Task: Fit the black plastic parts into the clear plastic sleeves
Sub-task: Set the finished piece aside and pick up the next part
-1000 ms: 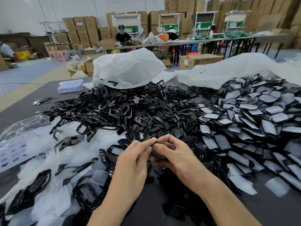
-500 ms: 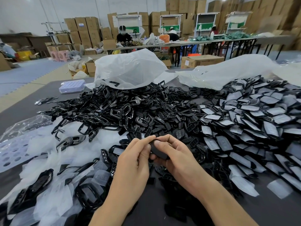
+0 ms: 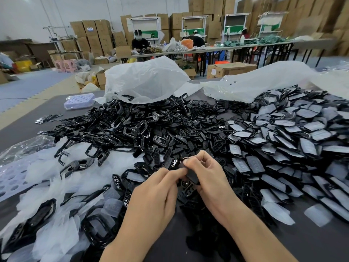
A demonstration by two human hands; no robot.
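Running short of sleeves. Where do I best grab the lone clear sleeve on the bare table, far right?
Likely pinch the clear sleeve by its near edge, coming from your side: it lies flat, apart from the pile, with open table around that edge.

A dark table [image 3: 321, 246] carries heaped black parts [image 3: 151, 125], sleeved parts [image 3: 292, 133], clear sleeves [image 3: 105, 163], white bags [image 3: 143, 78].
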